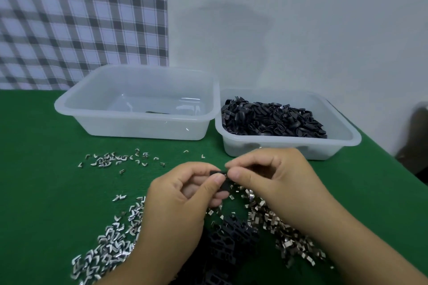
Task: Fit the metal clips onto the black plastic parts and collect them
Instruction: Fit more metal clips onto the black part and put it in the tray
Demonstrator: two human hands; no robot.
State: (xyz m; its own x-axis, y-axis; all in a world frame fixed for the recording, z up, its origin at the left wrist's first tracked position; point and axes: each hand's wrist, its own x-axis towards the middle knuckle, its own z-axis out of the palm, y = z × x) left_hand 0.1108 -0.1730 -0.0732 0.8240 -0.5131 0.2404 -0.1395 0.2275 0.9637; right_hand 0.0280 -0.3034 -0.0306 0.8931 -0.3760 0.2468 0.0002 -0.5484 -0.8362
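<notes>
— Where's the piece now?
— The black plastic part (222, 179) sits between my hands, just above the heaped metal clips (259, 211). My left hand (183, 199) pinches its body. My right hand (273, 176) pinches at its end, and any clip there is hidden under the fingertips.
— What worries you?
— Pressing crooked. The clip could spring off among the loose ones on the green table (46, 180).

- At 10 o'clock I see a grey-and-white checked cloth (81, 18) hanging behind the table.
- From 12 to 2 o'clock, a plain pale wall (324, 30) carries a faint shadow (231, 23).
- A green felt table top (34, 180) fills my lower view.
- At 3 o'clock there is a dark shape (414, 146) I cannot identify.
</notes>
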